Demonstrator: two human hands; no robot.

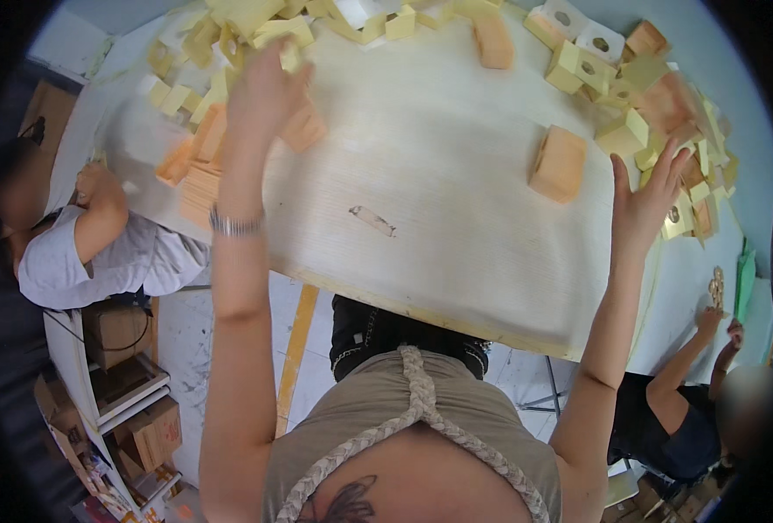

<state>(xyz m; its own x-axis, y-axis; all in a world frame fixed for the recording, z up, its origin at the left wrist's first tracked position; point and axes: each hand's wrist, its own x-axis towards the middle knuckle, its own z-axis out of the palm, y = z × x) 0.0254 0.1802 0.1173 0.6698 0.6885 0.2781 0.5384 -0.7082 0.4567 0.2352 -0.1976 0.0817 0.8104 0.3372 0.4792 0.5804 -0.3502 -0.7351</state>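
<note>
My left hand [269, 91] reaches over the far left of the table, smeared by motion, so its grip is unclear. Beside its palm lies an orange card piece [306, 127], partly hidden by the hand. Small pale yellow card boxes [283, 30] crowd around its fingertips. Under and left of that wrist are stacked orange card pieces [201, 187]. On the right, my right hand [641, 202] is open, thumb and fingers spread, holding nothing. A yellow box [623, 132] is close to its fingertips, and an orange box [558, 164] stands to its left.
A mixed heap of yellow and orange boxes [665, 105] fills the far right, some with round holes. Another orange box [493, 41] lies at the back. The white table [439, 261] has a worn mark. Co-workers sit left [107, 253] and right [674, 427]. Shelves [133, 392] hold cartons.
</note>
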